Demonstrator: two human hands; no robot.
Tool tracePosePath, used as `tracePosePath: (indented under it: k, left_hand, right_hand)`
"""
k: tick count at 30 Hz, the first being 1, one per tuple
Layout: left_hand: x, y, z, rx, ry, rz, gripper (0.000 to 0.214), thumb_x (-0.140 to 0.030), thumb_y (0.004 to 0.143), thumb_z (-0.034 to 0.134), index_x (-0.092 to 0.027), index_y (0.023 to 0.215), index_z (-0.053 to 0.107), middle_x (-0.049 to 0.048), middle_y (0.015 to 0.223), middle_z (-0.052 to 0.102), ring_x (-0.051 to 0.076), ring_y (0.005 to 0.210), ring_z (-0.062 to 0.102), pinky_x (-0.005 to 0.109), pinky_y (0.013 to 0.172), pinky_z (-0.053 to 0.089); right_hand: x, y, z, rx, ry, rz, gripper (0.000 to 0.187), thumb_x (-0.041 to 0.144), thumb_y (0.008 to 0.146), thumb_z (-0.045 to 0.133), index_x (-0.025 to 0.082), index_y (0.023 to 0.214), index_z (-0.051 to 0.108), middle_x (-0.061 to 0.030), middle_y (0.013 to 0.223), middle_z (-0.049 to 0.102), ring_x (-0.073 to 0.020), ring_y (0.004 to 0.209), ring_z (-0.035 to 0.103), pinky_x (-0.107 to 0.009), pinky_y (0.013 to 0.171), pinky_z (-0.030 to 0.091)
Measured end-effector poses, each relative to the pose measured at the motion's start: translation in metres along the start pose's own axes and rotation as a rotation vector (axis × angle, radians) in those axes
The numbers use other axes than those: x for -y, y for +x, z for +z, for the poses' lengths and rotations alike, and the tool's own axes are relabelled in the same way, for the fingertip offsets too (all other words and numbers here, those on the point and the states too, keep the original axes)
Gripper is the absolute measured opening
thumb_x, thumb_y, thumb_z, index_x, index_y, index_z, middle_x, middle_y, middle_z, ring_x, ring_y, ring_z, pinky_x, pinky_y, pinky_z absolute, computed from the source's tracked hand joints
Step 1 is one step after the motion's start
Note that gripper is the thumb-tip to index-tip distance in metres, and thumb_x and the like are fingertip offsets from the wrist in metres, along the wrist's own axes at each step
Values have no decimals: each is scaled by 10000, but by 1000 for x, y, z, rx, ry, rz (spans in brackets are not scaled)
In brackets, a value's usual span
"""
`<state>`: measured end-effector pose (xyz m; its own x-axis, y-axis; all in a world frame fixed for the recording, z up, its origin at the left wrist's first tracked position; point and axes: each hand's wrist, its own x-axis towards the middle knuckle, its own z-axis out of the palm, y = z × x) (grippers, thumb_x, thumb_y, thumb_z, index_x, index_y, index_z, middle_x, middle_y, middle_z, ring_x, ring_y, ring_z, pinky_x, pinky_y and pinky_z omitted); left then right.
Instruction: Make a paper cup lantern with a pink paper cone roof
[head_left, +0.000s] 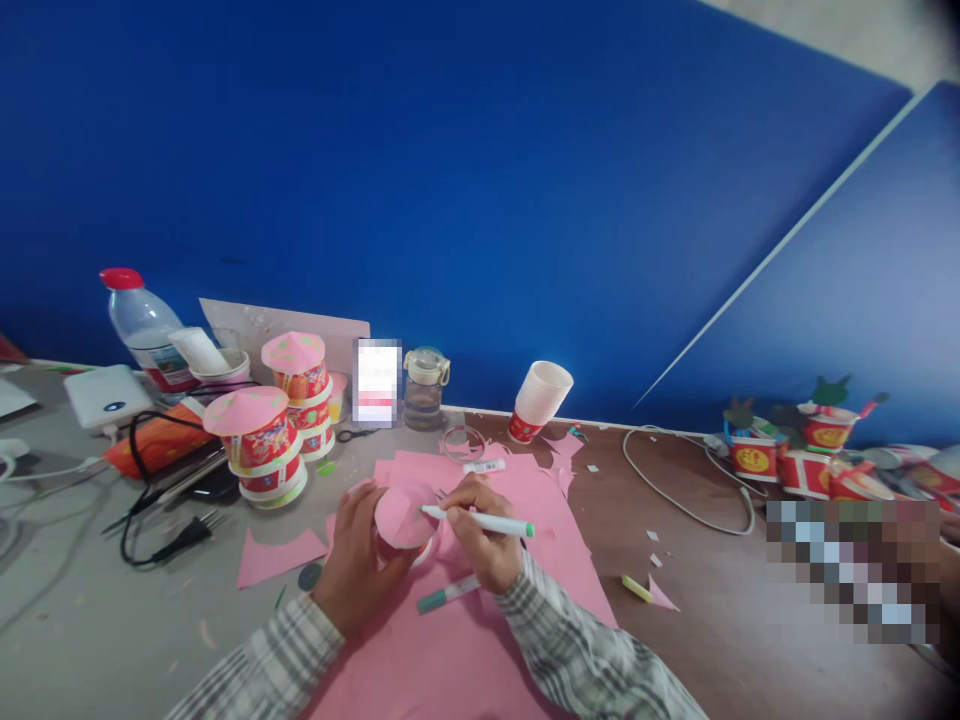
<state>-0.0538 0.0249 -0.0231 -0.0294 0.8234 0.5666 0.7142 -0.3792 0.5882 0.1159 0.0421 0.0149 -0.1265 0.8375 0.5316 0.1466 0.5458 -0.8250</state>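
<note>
Pink paper cone (400, 512), seated on cup (415, 553) gripped by left hand (356, 562), shows no green spots; right hand (484, 543) grips marker (499, 523). Two spotted-roof towers (268, 445) stand toward bench's (176, 630) back edge.

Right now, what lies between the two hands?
In the head view, a pink paper cone atop a paper cup, plus the nib of a white marker.

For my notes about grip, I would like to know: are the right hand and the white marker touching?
Touching. The head view shows it plainly: the right hand grips the white marker near its tip, with no gap between them.
</note>
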Motion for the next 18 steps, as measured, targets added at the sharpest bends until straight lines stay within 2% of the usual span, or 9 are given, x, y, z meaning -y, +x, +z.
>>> tracePosePath:
  k: [18]
  left_hand:
    - [0, -1, 0, 4, -17, -14, 642, -492, 515, 584, -213, 1062, 396, 126, 1044, 514, 338, 1058, 398, 575, 892, 326]
  right_hand:
    - [0, -1, -1, 17, 27, 29, 149, 185, 702, 531, 192, 629, 661, 21, 555, 562, -183, 593, 523, -325, 627, 417]
